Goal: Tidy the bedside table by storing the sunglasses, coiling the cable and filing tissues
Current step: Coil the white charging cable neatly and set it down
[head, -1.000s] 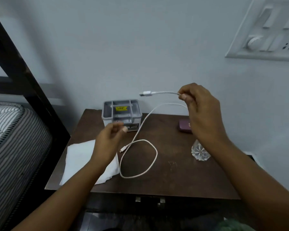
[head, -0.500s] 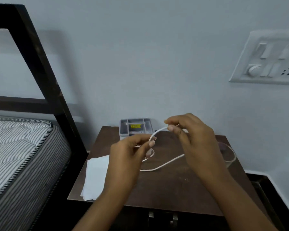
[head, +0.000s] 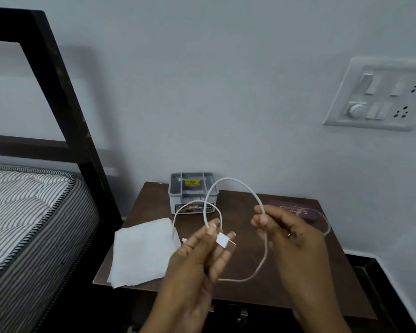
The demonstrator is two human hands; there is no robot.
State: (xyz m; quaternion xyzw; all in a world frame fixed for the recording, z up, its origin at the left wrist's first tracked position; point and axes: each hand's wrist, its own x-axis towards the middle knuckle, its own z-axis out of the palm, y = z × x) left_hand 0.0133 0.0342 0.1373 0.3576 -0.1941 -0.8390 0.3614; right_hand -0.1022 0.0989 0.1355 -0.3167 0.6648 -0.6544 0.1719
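- Grey-and-white striped mattress [head: 27, 212] in a black bed frame [head: 58, 80] fills my left side, just beside the table.
- Dark brown wooden bedside table [head: 257, 294] stands against the pale wall, under a white switch panel [head: 380, 97].
- My left hand [head: 197, 260] is raised over the table's middle, thumb and fingertips pinching the thin white charging cable [head: 228, 180] just behind its end.
- My right hand [head: 288, 234] is level with it and close beside, thumb and forefinger pinching the same cable further along.
- White folded tissues [head: 142, 253] lie flat on the table's left front corner, touched by neither hand.
- Grey plastic compartment box [head: 192, 188] sits at the table's back edge, behind the left hand.
- Maroon sunglasses case [head: 283, 207] lies at the back right, partly hidden by the right hand.
- Between the two grips the cable arches up in one loop in front of the box; below the right hand it curves down and back under the left; a second loop hangs left over the tissues.
- White square USB plug [head: 222, 241] juts from the left fingertips.
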